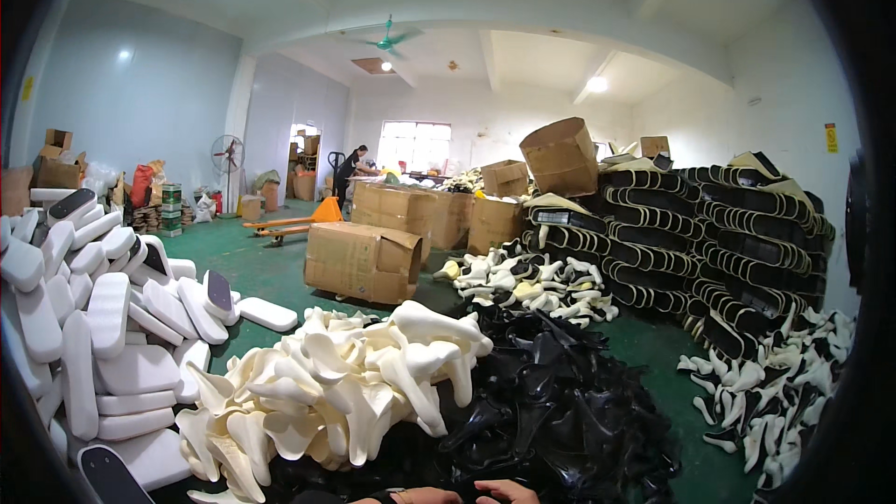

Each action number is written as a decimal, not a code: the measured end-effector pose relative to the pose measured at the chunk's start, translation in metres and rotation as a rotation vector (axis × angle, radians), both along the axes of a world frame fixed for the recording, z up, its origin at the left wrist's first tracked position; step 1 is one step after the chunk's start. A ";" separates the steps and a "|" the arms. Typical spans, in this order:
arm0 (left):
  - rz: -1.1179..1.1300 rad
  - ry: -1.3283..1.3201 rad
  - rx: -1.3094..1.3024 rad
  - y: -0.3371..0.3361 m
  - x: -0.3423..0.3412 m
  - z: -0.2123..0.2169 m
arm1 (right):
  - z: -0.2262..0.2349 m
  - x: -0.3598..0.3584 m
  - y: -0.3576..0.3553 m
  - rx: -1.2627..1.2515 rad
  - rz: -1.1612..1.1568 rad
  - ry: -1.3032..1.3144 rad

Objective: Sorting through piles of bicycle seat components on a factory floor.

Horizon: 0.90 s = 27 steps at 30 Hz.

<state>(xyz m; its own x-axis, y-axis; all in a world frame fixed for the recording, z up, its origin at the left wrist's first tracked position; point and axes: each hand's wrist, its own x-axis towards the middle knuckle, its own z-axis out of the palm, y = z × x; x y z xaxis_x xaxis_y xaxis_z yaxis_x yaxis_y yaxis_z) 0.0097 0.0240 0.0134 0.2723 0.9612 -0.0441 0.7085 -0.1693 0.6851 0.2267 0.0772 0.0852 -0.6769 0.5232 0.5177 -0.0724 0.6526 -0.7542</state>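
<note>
At the lower edge, only the upper parts of my left hand (425, 497) and my right hand (507, 492) show, close together. Their fingers are mostly cut off by the frame, so whether they hold anything is hidden. Just ahead of them lies a heap of glossy black saddle-shaped pieces (551, 401). Left of it, and partly over it, is a big pile of cream saddle-shaped foam pieces (345, 373).
White padded blocks (112, 317) are heaped at left. Cardboard boxes (359, 259) stand ahead, near an orange pallet jack (322, 213). Black-and-cream curved parts (653, 233) are stacked high at right, with smaller white pieces (756, 401) in front. A person (350, 171) stands farther back.
</note>
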 end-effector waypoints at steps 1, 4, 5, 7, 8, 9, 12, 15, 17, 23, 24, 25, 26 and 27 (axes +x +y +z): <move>0.065 0.014 -0.129 -0.014 0.024 0.046 | -0.011 -0.005 0.000 -0.012 -0.001 -0.043; 0.009 -0.050 -0.026 -0.009 0.035 0.030 | -0.039 -0.027 -0.008 0.065 0.147 -0.077; -0.013 0.008 -0.015 -0.007 0.037 0.028 | -0.046 -0.034 -0.012 0.177 0.125 -0.086; -0.046 0.116 0.004 -0.009 0.042 0.023 | -0.060 -0.040 -0.008 0.042 0.130 -0.139; -0.065 0.168 0.017 -0.009 0.045 0.020 | -0.070 -0.043 -0.003 -0.084 0.131 -0.189; -0.079 0.217 0.036 -0.006 0.049 0.019 | -0.084 -0.047 0.006 -0.176 0.097 -0.176; -0.091 0.354 0.100 0.002 0.057 0.016 | -0.107 -0.047 0.042 -0.392 0.091 -0.417; 0.009 0.466 0.169 -0.003 0.056 0.008 | -0.102 -0.044 0.041 -0.223 -0.232 -0.498; 0.128 0.459 0.260 -0.003 0.056 -0.009 | -0.111 -0.044 0.042 -0.071 -0.282 -0.363; 0.233 0.442 0.057 0.009 0.068 -0.001 | -0.075 -0.047 0.036 0.237 -0.352 -0.362; 0.237 0.448 0.056 0.013 0.069 -0.005 | -0.072 -0.046 0.036 0.257 -0.347 -0.384; 0.299 0.364 0.049 0.014 0.071 -0.004 | -0.057 -0.048 0.026 0.257 -0.402 -0.479; 0.359 0.281 0.046 0.014 0.071 -0.003 | -0.061 -0.050 0.031 0.288 -0.364 -0.462; 0.363 0.262 0.057 0.013 0.072 0.001 | -0.056 -0.050 0.028 0.276 -0.349 -0.467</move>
<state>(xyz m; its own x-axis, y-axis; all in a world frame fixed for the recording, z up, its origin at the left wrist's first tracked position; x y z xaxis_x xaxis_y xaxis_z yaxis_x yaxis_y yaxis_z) 0.0819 0.0368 0.0143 -0.0958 0.9953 -0.0108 0.8774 0.0896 0.4712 0.1769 0.1051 0.0296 -0.6777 0.6430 0.3568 0.4744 0.7531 -0.4559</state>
